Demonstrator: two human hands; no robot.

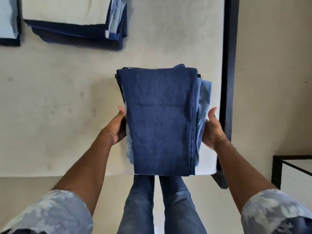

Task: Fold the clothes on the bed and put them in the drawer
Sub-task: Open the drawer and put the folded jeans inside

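A stack of folded clothes [160,119], dark blue on top with lighter blue layers showing at both sides, is held up over the near right corner of the bed [59,102]. My left hand [116,127] presses against the stack's left side, fingers hidden underneath. On the stack's right side, my right hand [213,129] cups it with the thumb raised. No drawer is clearly identifiable in view.
Another pile of folded clothes [76,22], cream on top of navy, lies at the bed's far left, with a further folded piece [8,22] at the left edge. A dark bed frame rail [228,81] runs along the right. A black-framed white unit [293,169] stands at right.
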